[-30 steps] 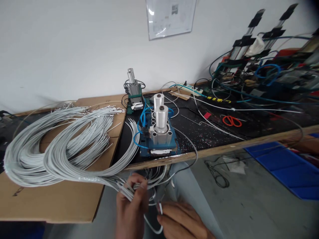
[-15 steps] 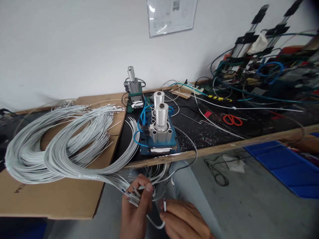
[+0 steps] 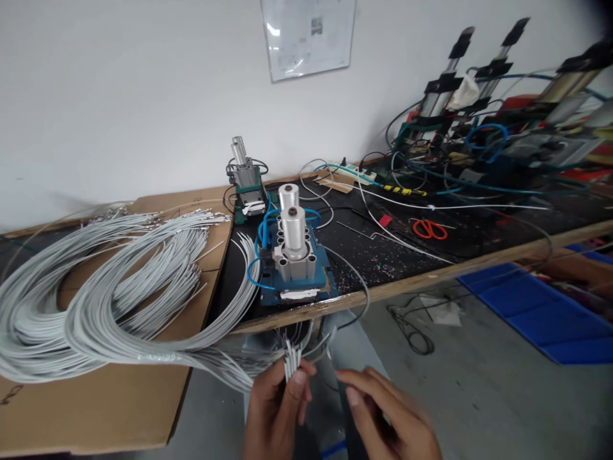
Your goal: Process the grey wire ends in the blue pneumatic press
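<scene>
Below the bench edge, my left hand is closed around a small bunch of white cable ends, which point upward between the thumb and fingers. These link toward the large grey-white cable bundle coming in from the left. To the right, my right hand has its thumb and index finger close together in a pinch. Whatever lies between those fingertips, if anything, is too small to make out. A thin grey cable curves down close to the fingertips.
Coiled cables lie on a cardboard sheet at left. A blue-based pneumatic press stands at the bench's front edge, with a smaller press behind. Orange-handled scissors lie to the right. A blue bin is below the bench.
The bunch in my left hand has turned from lying sideways to pointing upward. My right hand has moved right, and the white cable end at its fingertips no longer shows. The view has shifted.
</scene>
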Demonstrator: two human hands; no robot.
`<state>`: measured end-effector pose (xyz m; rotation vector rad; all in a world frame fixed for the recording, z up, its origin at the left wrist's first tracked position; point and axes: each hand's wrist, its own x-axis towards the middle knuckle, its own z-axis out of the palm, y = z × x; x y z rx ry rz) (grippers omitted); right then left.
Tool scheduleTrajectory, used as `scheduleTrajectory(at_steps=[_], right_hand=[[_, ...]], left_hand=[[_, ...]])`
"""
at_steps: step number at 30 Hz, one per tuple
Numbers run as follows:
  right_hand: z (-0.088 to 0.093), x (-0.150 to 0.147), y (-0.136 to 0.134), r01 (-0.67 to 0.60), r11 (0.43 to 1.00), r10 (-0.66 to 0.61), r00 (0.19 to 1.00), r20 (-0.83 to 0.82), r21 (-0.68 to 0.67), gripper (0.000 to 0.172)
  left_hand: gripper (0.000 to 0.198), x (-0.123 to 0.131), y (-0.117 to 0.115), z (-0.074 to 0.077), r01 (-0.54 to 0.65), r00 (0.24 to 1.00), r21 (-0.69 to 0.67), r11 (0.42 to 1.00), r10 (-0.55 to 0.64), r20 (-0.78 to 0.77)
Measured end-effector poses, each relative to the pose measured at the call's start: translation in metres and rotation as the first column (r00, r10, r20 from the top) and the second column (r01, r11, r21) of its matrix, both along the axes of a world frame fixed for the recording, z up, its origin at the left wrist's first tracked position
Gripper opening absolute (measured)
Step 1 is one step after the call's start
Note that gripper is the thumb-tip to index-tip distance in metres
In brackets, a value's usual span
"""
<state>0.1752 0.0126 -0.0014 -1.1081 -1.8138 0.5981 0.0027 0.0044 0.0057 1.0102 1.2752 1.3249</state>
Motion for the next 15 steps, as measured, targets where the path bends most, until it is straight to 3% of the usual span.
scheduleTrajectory(at_steps=[2, 5, 8, 11, 13, 15], right_hand=[[0.015, -0.012, 0.005, -0.078, 0.986, 0.058, 0.989, -0.133, -0.147, 0.019], [0.022, -0.032, 0.017, -0.149, 0.97, 0.09, 0.953, -0.289, -0.192, 0.02], [0.01, -0.045, 0.022, -0.155, 0.964, 0.044, 0.893, -0.448, -0.214, 0.032], [-0.006, -0.051, 0.019, -0.188, 0.933, -0.058, 0.764, -0.643, -0.308, 0.034], [-0.011, -0.05, 0.016, -0.247, 0.895, -0.082, 0.727, -0.682, -0.371, 0.04], [-0.009, -0.047, 0.016, -0.295, 0.87, -0.023, 0.776, -0.63, -0.395, 0.047]], left_hand=[[0.037, 0.0, -0.001, -0.004, 0.084, 0.994, 0.032, 0.996, -0.081, -0.073], [0.043, 0.0, -0.001, -0.009, 0.164, 0.979, 0.082, 0.983, -0.153, -0.132], [0.035, 0.002, -0.001, -0.011, -0.021, 0.994, 0.126, 0.992, 0.035, -0.107], [0.031, 0.004, 0.001, -0.01, -0.277, 0.956, 0.165, 0.947, 0.288, -0.051], [0.034, 0.004, 0.002, -0.008, -0.328, 0.941, 0.161, 0.931, 0.336, -0.027], [0.032, 0.003, 0.003, -0.004, -0.273, 0.955, 0.153, 0.95, 0.286, -0.072]])
